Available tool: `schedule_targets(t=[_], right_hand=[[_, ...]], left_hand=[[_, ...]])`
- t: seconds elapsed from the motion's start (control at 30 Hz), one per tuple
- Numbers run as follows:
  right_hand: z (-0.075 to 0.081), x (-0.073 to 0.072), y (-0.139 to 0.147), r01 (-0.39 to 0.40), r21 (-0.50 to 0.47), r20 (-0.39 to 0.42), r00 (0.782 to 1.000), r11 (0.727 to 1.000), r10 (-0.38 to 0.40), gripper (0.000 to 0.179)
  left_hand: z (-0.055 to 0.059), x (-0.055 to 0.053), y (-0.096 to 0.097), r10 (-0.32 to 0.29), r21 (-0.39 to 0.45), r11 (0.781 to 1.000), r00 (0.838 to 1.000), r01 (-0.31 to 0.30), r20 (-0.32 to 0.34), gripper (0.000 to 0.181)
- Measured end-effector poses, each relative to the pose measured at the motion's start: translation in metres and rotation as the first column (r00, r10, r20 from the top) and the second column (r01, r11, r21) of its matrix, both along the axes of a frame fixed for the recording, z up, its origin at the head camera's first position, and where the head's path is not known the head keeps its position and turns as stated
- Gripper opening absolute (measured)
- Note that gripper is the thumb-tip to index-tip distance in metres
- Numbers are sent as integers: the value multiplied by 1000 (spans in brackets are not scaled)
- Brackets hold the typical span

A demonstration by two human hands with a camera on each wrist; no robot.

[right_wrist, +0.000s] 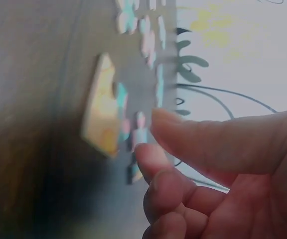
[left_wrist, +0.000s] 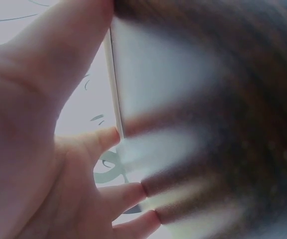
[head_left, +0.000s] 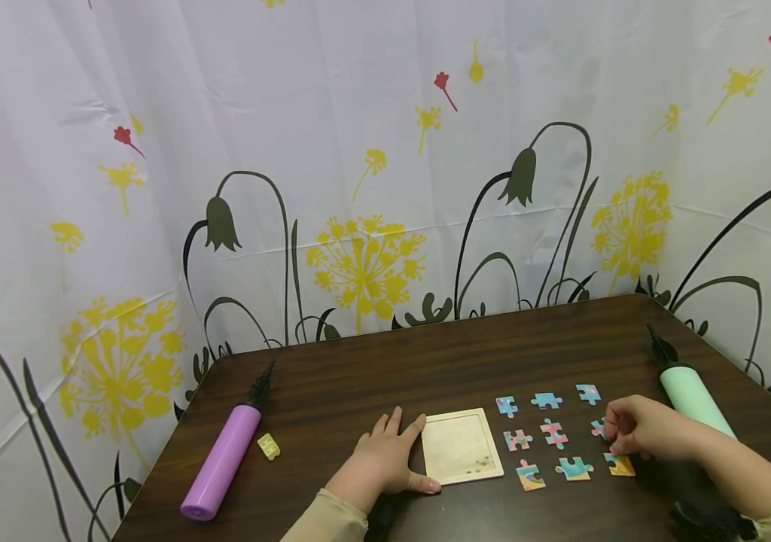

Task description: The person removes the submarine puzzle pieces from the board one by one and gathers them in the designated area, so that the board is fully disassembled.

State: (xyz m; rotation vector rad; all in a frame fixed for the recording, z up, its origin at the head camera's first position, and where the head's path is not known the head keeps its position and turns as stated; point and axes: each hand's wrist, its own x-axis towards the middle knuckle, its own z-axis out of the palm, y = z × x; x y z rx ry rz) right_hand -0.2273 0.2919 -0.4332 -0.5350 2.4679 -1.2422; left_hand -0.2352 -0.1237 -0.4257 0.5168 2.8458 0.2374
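Note:
My left hand (head_left: 391,455) rests with spread fingers at the left side of a shallow square wooden puzzle tray (head_left: 461,450), its thumb along the near edge. The left wrist view shows the index fingertip at the tray's rim (left_wrist: 114,89). To the tray's right, jigsaw pieces lie in three rows, among them a blue one (head_left: 547,400) and a pink one (head_left: 554,433). My right hand (head_left: 643,429) is over the right column, fingers loosely bent, close to a partly hidden piece (head_left: 598,428) and a yellow-orange piece (head_left: 620,464). A gap shows between its thumb and index finger.
A purple hand pump (head_left: 224,459) lies at the table's left, with a small yellow block (head_left: 268,446) beside it. Behind my right forearm lies a green hand pump (head_left: 696,395). A flower-printed curtain (head_left: 358,150) hangs behind the dark wooden table (head_left: 358,376).

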Motion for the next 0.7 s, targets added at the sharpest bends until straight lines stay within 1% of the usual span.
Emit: schedule_targets(t=[0.17, 0.3, 0.4, 0.57, 0.7], right_hand=[[10, -2, -13, -26, -31, -34, 999, 999, 25, 8], [19, 0, -29, -38, -44, -75, 997, 998, 34, 9], [26, 1, -43, -35, -29, -79, 996, 999, 32, 12], [35, 4, -65, -7, 59, -145, 989, 998, 15, 18], [41, 7, -81, 38, 156, -231, 973, 987, -1, 28]], left_hand=[[1, 0, 0, -2, 6, 1000, 1000, 2, 4, 106], [1, 0, -1, -3, 12, 1000, 1000, 3, 12, 107], [-1, 0, -2, -2, 21, 1000, 1000, 2, 24, 107], [-6, -3, -1, 7, 50, 999, 999, -9, 35, 108], [-6, -3, -2, 8, 82, 997, 999, -11, 42, 114]])
